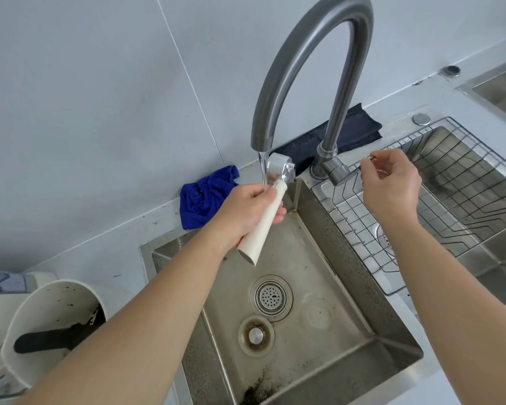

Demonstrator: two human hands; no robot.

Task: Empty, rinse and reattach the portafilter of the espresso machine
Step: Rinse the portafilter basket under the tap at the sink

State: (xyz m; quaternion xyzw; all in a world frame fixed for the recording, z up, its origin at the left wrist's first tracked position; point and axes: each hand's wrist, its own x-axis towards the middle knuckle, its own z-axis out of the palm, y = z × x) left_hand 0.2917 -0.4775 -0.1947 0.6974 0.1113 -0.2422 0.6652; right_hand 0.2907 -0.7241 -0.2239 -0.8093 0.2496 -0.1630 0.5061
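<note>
My left hand [247,211] grips the cream handle of the portafilter [263,223]. Its metal basket head [281,170] is tilted up under the spout of the tall grey faucet [313,62]. A thin stream of water [264,171] runs from the spout past the head onto the top of the handle. My right hand [392,185] pinches the faucet's lever [360,166] beside the faucet base. The espresso machine is not in view.
Below lies a steel sink [301,258] with a drain strainer [270,296] and coffee grounds at its near edge. A wire rack [462,182] sits in the right basin. A blue cloth [206,195], a dark cloth [360,124] and a white knock-box bin [53,325] stand nearby.
</note>
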